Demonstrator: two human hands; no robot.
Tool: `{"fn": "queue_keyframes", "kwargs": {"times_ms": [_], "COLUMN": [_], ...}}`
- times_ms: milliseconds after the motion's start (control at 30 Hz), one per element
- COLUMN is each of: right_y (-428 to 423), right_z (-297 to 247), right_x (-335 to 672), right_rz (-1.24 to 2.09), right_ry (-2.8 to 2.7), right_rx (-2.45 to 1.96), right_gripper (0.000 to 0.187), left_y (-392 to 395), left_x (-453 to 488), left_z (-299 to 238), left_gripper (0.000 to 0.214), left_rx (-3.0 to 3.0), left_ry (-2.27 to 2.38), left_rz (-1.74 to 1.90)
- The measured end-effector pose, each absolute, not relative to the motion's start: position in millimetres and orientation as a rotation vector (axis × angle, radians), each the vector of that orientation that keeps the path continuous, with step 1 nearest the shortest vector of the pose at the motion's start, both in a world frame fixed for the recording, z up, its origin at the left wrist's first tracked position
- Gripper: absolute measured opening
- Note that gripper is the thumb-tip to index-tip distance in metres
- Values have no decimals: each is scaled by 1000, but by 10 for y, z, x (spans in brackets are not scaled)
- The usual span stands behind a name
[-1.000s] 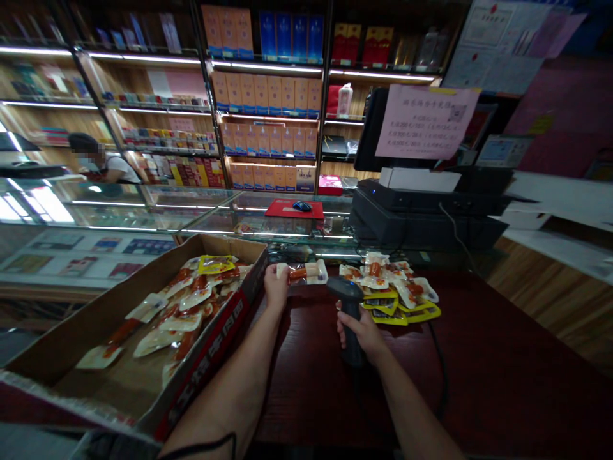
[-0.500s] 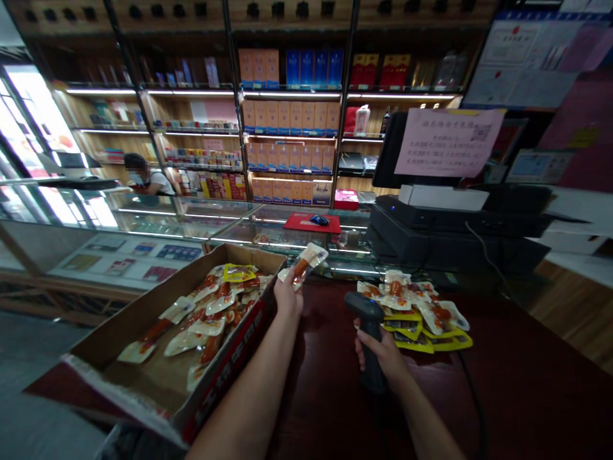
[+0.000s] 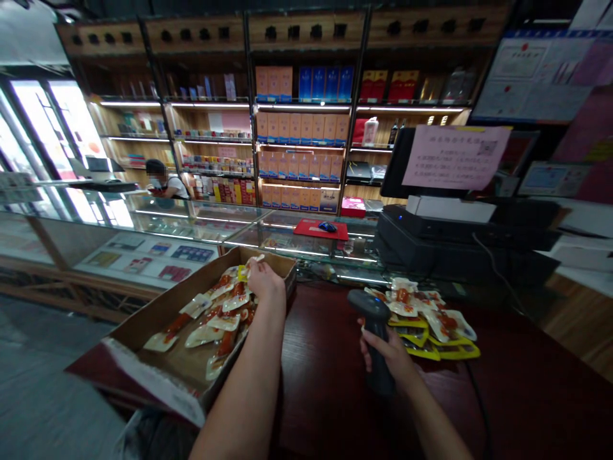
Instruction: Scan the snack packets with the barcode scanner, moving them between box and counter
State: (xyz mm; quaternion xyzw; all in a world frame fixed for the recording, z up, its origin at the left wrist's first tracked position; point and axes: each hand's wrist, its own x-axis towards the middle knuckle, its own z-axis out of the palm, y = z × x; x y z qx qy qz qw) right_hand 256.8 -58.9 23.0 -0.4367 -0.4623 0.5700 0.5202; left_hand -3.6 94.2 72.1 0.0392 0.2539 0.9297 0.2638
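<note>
Over the far end of a cardboard box (image 3: 143, 316), my left hand (image 3: 265, 281) is closed on a clear snack packet (image 3: 255, 259), of which only a pale edge shows past the fingers. Inside the box lie several vacuum-sealed packets (image 3: 205, 335) with reddish-brown, sausage-like food, and a bit of a yellow packet shows beside my fingers. My right hand (image 3: 385, 351) is wrapped round the handle of a black barcode scanner (image 3: 376, 319), held upright above the dark red table. Just right of the scanner is a pile of similar clear packets (image 3: 450, 324) on yellow-edged packets (image 3: 454, 350).
Behind the pile stands a black register with a monitor (image 3: 397, 163) bearing a pink notice (image 3: 454, 156). A glass counter (image 3: 239, 223) holds a mouse (image 3: 327, 227) on a red pad. Another person (image 3: 165, 182) sits at the far left. The scanner's cable (image 3: 476, 390) runs along the table.
My left hand has moved left with the packet, from beside the box to over its far end. My right hand keeps the scanner in nearly the same place. The view has shifted slightly.
</note>
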Motion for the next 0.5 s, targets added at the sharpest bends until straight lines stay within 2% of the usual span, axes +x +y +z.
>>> {"fn": "queue_keyframes", "kwargs": {"times_ms": [200,267,400,500], "right_y": [-597,-606,-600,-579], "right_z": [233,243,231,169], "right_x": [2560,2558,2565,2589], "right_rz": [1366,1363,1341,1321], "right_ry": [-1111,-1115,-1112,-1075], "right_rx": [-1037,-1045,-1027,-1023], "right_gripper": [49,49,47,47], "left_y": [780,728,650,594], "left_x": [-36,33,251,495], "left_z": [696,715,722,645], "left_gripper": [50,53,31,12], "left_rx": [42,21,91,309], "left_ry": [786,747,665,703], "left_rz": [2346,2305,2218,1978]}}
